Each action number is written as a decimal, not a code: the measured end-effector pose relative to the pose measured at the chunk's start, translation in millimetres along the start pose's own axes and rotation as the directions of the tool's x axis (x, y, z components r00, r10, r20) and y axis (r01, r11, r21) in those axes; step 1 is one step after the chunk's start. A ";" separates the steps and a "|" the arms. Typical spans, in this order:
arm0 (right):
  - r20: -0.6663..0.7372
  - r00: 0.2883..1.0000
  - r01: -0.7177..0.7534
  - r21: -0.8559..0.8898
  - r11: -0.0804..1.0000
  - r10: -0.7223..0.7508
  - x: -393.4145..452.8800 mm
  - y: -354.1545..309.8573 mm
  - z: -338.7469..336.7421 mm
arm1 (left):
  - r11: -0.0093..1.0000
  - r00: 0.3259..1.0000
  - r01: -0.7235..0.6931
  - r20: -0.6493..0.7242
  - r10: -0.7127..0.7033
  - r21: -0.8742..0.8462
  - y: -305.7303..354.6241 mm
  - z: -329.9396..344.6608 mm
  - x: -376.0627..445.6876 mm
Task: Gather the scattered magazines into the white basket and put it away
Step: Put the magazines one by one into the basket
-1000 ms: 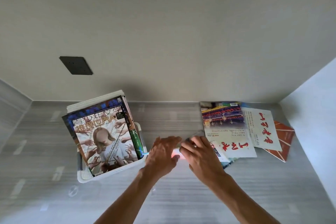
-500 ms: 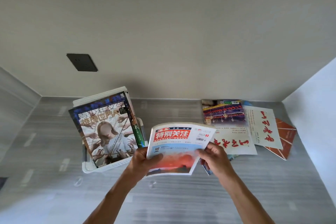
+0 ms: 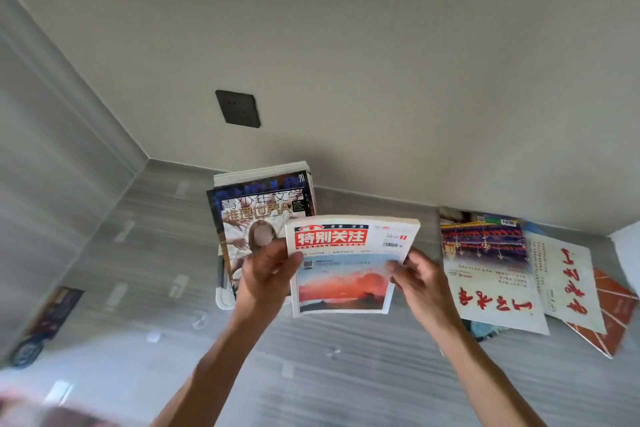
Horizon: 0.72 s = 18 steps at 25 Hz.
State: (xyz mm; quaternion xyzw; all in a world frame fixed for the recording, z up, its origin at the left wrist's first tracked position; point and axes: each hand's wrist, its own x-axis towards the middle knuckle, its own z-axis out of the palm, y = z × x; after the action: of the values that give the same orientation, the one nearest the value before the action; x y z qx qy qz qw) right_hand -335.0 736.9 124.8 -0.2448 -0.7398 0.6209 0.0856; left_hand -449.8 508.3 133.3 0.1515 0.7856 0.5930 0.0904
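A magazine with a red title block and a sunset picture (image 3: 343, 267) is lifted off the grey floor, held upright between both hands. My left hand (image 3: 265, 276) grips its left edge, thumb on the cover. My right hand (image 3: 420, 279) pinches its right edge. Just behind my left hand stands the white basket (image 3: 223, 300), of which only a low rim shows. Several magazines stand in it, the front one (image 3: 258, 218) dark with a pale figure. On the floor to the right lie more magazines: one with red lanterns (image 3: 488, 270), a white one with red script (image 3: 562, 282), an orange one (image 3: 614, 314).
A beige wall rises behind, with a dark socket plate (image 3: 238, 108). A grey panel closes the left side, a white one the far right (image 3: 628, 253). Another dark magazine or booklet (image 3: 45, 326) lies on the floor at far left. Bare grey floor lies in front of the basket.
Both hands were down on the floor at the magazine a second ago. They have since lifted it and carried it leftward toward the basket. The view has swung left.
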 end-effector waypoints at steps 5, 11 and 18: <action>-0.080 0.992 0.099 0.009 0.995 -0.098 53.1 -51.3 82.0 | 0.987 0.989 -0.068 -0.124 0.086 0.143 11.2 -81.4 49.7; -0.035 0.999 -0.023 -0.162 0.986 0.018 93.0 -36.2 154.5 | 0.976 0.987 0.101 -0.142 -0.074 0.193 -39.6 -116.7 88.9; -0.083 0.972 -0.221 -0.034 0.975 0.218 92.7 0.2 166.0 | 0.904 0.924 0.345 -0.262 -0.279 0.254 -78.8 -104.7 87.2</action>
State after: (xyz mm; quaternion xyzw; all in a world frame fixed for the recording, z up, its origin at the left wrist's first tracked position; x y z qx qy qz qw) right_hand -486.6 634.8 72.6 -0.3513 -0.7173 0.6004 0.0403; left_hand -575.6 424.0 90.3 -0.0312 0.8844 0.4597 0.0738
